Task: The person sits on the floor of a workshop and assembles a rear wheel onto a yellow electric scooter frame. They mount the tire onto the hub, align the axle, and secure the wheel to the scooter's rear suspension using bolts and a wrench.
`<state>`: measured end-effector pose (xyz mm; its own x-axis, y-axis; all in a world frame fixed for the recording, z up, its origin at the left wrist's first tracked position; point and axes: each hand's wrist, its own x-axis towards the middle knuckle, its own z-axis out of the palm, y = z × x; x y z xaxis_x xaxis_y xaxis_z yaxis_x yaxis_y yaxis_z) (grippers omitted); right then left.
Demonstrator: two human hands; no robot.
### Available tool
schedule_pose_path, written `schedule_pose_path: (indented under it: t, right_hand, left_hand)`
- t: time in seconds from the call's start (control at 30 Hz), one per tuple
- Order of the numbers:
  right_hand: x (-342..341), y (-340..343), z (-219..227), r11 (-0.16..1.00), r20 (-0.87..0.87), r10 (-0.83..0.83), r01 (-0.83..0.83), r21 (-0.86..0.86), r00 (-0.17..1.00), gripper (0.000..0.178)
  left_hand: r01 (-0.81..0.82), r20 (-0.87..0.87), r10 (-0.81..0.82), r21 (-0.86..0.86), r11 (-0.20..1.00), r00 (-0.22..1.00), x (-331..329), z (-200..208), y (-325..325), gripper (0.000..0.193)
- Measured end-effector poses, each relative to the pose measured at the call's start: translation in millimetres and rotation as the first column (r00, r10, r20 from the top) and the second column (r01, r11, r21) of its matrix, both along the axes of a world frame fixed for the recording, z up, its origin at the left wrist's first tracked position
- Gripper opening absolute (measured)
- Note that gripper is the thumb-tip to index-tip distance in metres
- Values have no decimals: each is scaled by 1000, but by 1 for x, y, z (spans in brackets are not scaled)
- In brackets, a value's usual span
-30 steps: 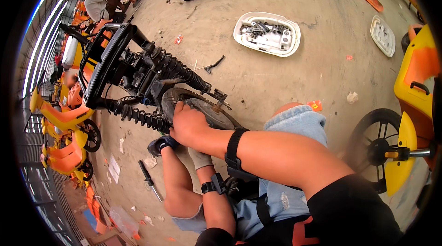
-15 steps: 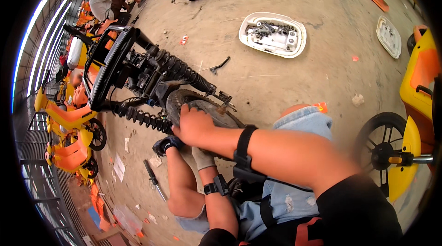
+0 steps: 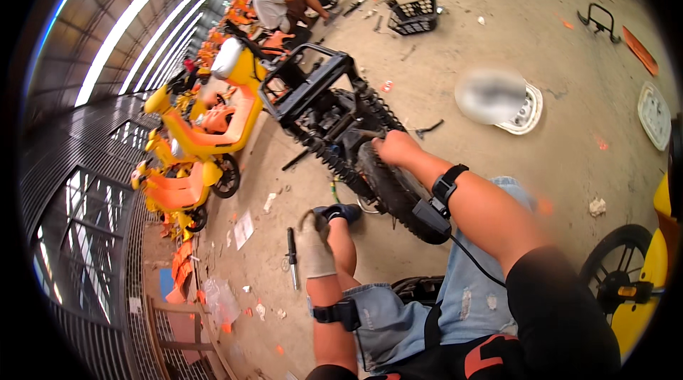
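A partly stripped black scooter frame [image 3: 313,92] leans in front of me, with two coil-spring shock absorbers [image 3: 334,169] beside its rear wheel. My bare right hand [image 3: 395,148] grips the top of the black tyre [image 3: 393,191] close to the frame; its fingertips are partly hidden. My left hand [image 3: 316,248], in a light work glove, is raised to the left of the wheel. Its fingers look loosely bent and apart, with nothing visible in them. Near that glove, a shock-absorber-like rod [image 3: 292,259] with a black sleeve lies on the floor.
A white tray [image 3: 530,113] lies beyond my right arm, partly blurred. Farther off are a black basket [image 3: 413,17] and a seated person [image 3: 274,6]. Yellow-orange scooters [image 3: 213,124] line the left; a scooter wheel [image 3: 615,266] stands close on my right. Scraps litter the floor.
My left hand has come away from under the wheel and moved left. My right hand stays on the tyre. The view has swung left and up, showing more of the hall.
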<state>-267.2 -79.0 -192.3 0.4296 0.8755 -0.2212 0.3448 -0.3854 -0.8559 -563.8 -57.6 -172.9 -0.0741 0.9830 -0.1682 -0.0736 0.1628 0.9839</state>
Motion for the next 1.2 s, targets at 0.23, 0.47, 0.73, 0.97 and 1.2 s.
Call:
schedule_pose_path:
  t: [0.23,0.47,0.73,0.97,1.2]
  right_hand:
    - [20,-7,-2,977,15,-211,210,46,977,45]
    - [35,-27,-17,991,160,-117,127,-49,980,37]
    - [23,-68,23,967,186,-229,201,158,955,42]
    - [-106,-157,65,859,-102,-260,279,429,960,32]
    - [-114,-222,176,903,-30,-163,161,399,986,27]
  left_hand:
    - [552,-310,-463,338,762,830,33,179,-66,33]
    - [843,-781,-423,232,486,459,55,195,-92,31]
    - [781,-933,-200,119,613,300,8,98,-22,32]
    - [777,-919,-194,161,609,343,12,91,16,33]
    - [900,-946,-164,199,387,280,64,84,-7,30]
